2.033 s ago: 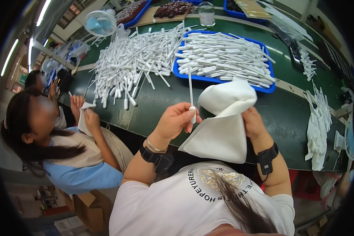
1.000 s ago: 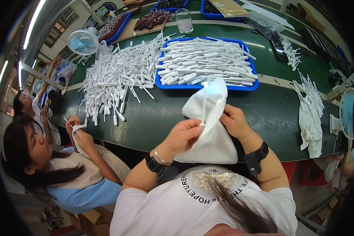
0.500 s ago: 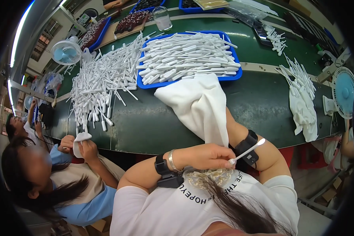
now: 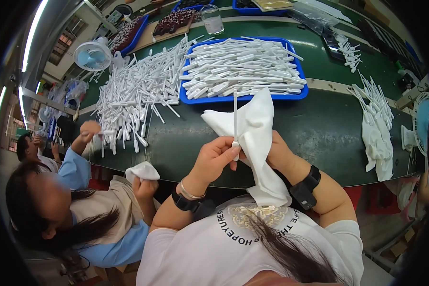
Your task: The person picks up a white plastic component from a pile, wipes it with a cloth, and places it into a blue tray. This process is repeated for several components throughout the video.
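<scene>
Raised since the earlier frame, a co-worker's hand (image 4: 89, 128) is blurred near the loose heap of white pipettes (image 4: 128, 95), and the left hand (image 4: 214, 158) has come up from near the right forearm (image 4: 291, 167), thumb and fingers pinching the bulb of one white plastic pipette (image 4: 236, 117). That pipette stands upright just before a white cloth (image 4: 258, 121), which the right hand (image 4: 279, 152) bears, fingers mostly covered, so I cannot tell whether they are apart or together.
</scene>
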### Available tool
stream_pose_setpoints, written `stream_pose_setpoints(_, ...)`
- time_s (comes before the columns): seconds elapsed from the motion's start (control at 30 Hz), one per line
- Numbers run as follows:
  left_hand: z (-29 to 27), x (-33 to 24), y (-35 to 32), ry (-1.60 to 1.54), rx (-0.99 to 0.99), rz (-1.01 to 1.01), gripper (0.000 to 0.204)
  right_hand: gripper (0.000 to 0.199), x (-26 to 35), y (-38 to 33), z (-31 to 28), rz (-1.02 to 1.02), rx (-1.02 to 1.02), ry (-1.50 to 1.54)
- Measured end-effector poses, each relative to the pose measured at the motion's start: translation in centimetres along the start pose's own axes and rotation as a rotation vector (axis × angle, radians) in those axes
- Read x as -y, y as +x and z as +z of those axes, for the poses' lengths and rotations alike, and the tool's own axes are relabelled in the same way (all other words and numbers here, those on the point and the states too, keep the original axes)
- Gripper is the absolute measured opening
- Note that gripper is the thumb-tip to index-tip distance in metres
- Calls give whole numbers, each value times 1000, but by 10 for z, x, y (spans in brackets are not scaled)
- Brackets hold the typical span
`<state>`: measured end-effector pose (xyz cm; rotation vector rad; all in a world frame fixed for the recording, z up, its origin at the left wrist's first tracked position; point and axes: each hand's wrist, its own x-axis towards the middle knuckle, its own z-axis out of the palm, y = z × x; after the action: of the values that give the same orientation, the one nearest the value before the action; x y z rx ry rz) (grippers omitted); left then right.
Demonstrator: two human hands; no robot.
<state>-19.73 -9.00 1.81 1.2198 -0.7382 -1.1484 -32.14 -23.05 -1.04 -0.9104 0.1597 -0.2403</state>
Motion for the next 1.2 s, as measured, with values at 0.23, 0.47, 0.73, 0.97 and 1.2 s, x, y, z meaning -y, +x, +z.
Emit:
stream_pose_setpoints(0.23, 1, 11, 1, 76, -26, 44, 15, 23, 1, 1, 6, 44, -64, -199)
stream_pose_setpoints(0.47, 12, 27, 4, 389, -110, 198, 17, 20, -11, 1, 3, -197, -133, -598)
stream_pose_setpoints(0.73, 12, 9, -11, 811, -92, 228, 17, 20, 7, 2, -10, -295, -222, -243)
stream_pose_setpoints(0.97, 13, 5, 2, 1151, -274, 722, 16, 23, -20, 1, 16, -301, -191, -592)
stream_pose_setpoints(1.2, 13, 0, -13, 1176, -192, 668, 18, 32, -3, 9, 0, -213, -257, 98)
